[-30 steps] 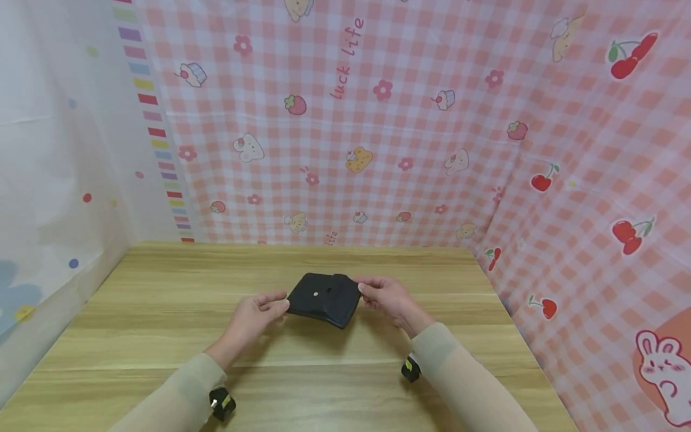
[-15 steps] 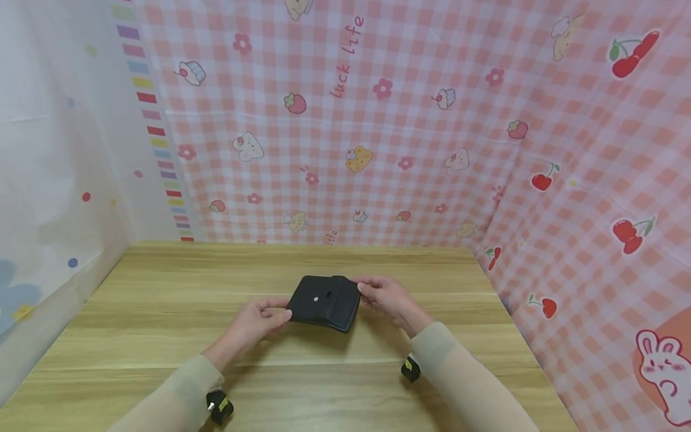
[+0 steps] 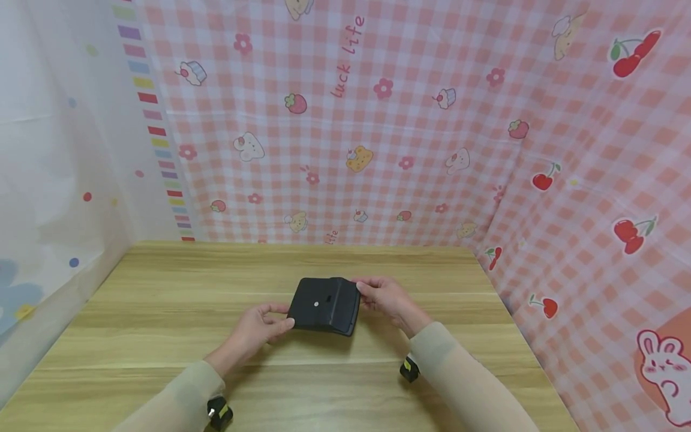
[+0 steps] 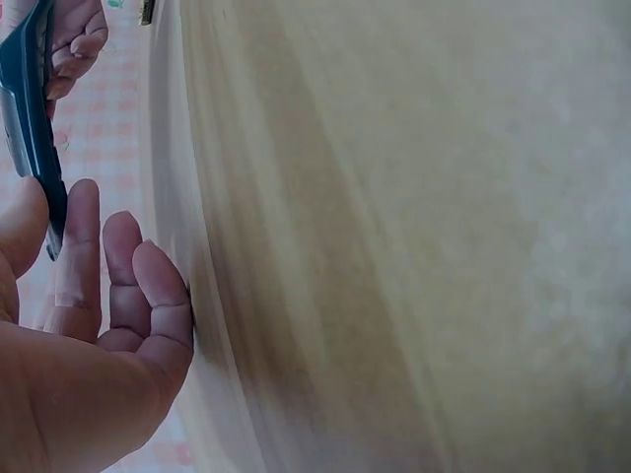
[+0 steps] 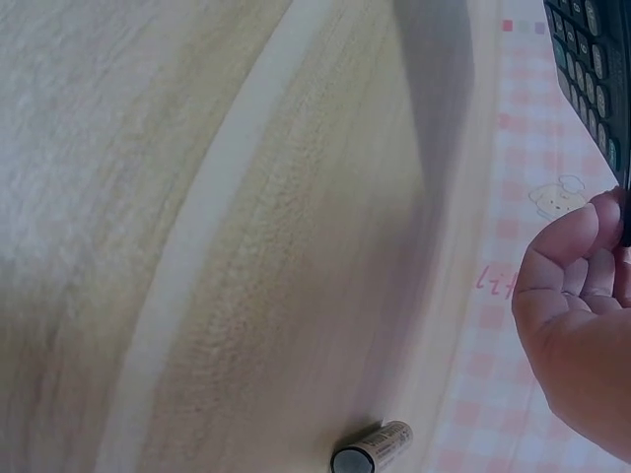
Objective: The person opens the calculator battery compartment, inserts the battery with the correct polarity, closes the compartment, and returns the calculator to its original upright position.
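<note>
A black calculator (image 3: 314, 305) is held up off the wooden table, its back with a small pale dot turned toward the head camera. Its rows of keys face downward in the right wrist view, where part of the calculator (image 5: 589, 74) shows. My left hand (image 3: 258, 327) pinches the left edge between thumb and fingers. At the opposite edge, the thumb and fingers of my right hand (image 3: 387, 300) pinch the right corner. A small cylindrical battery (image 5: 373, 448) lies on the table in the right wrist view; the head view does not show it.
The wooden table (image 3: 162, 288) runs back to a pink checked cloth (image 3: 324, 138), which also hangs along the right side. White cloth (image 3: 59, 150) hangs on the left. A black wrist camera (image 3: 219, 413) sits under the left sleeve, another wrist camera (image 3: 409, 369) under the right.
The calculator has tipped so that more of its back faces the head camera, and its near edge has come slightly lower in view. My left hand has moved slightly down; my right has barely moved.
</note>
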`<move>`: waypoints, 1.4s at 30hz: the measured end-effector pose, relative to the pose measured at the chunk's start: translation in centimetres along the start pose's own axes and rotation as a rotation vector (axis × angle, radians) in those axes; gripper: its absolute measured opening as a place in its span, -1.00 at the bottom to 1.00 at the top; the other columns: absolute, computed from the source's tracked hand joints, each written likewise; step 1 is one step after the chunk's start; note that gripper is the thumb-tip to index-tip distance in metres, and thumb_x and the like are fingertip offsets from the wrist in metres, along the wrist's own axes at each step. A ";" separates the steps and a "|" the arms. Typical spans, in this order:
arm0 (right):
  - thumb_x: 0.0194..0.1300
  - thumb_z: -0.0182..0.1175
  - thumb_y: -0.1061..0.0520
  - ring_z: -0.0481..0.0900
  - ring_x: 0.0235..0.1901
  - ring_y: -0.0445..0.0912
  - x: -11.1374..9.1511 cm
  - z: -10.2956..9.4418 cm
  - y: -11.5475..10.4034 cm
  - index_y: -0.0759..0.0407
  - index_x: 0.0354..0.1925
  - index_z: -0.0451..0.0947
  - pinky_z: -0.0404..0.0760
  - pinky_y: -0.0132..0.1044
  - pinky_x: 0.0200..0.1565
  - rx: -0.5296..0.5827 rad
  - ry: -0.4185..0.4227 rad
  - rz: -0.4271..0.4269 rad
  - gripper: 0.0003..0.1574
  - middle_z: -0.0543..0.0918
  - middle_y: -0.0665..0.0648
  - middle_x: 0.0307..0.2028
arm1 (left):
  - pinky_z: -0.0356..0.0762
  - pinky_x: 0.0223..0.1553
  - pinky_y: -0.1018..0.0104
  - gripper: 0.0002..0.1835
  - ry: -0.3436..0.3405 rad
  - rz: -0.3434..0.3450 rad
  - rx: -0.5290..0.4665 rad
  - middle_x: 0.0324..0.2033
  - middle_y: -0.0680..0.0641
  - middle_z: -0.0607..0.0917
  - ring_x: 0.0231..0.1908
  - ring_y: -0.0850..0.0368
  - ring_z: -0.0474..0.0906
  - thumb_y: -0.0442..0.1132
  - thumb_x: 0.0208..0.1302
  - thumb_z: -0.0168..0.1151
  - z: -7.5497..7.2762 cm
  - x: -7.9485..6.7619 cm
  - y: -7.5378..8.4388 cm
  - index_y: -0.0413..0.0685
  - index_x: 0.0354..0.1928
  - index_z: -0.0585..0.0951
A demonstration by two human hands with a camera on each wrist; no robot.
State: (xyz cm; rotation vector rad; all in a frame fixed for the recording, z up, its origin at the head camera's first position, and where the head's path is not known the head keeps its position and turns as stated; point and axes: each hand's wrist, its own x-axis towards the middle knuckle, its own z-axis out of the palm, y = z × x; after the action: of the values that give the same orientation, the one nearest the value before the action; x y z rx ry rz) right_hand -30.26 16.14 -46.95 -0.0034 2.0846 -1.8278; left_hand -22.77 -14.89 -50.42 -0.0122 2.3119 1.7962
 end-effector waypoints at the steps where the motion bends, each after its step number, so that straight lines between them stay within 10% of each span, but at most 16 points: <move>1: 0.62 0.19 0.15 0.64 -0.31 -0.20 0.0 0.0 0.0 0.31 0.29 0.64 0.67 -0.36 -0.17 0.000 -0.001 -0.002 -0.59 0.76 -0.02 -0.30 | 0.65 -0.28 0.26 -0.51 0.003 -0.002 0.000 -0.21 -0.23 0.88 -0.31 0.12 0.73 -0.24 0.39 0.48 0.0 0.0 0.0 -0.30 0.27 0.62; 21: 0.59 0.22 0.19 0.62 -0.32 -0.19 0.0 0.4 0.6 0.34 0.15 0.73 0.68 -0.32 -0.16 -0.056 0.005 -0.016 -0.68 0.77 -0.04 -0.31 | 0.67 -0.26 0.21 -0.50 0.094 -0.001 0.230 -0.17 -0.11 0.88 -0.27 0.11 0.72 -0.20 0.16 0.66 0.7 -0.8 0.2 -0.22 0.11 0.73; 27: 0.56 0.25 0.23 0.61 -0.36 -0.20 -0.1 1.3 1.1 0.44 0.14 0.70 0.67 -0.37 -0.22 -0.097 0.026 -0.033 -0.66 0.73 -0.05 -0.37 | 0.72 0.07 0.00 -0.27 0.101 0.051 0.336 -0.26 -0.02 0.87 -0.16 0.11 0.79 -0.27 -0.03 0.76 1.4 -1.0 0.2 -0.31 0.22 0.67; 42: 0.55 0.26 0.22 0.56 -0.37 -0.17 0.0 2.1 2.4 0.37 0.07 0.75 0.63 -0.40 -0.28 -0.167 0.058 -0.008 -0.72 0.62 -0.02 -0.44 | 0.65 -0.08 0.09 0.33 0.041 0.156 0.612 -0.27 0.02 0.80 -0.28 0.13 0.65 -0.18 -0.17 0.83 1.9 -0.7 0.4 -0.02 0.68 0.23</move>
State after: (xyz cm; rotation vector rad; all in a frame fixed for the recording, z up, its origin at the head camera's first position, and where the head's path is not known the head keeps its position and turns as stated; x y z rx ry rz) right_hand -29.16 14.54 -49.50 -0.0022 2.2747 -1.6708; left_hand -21.86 -13.02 -50.38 0.2331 2.8568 1.0767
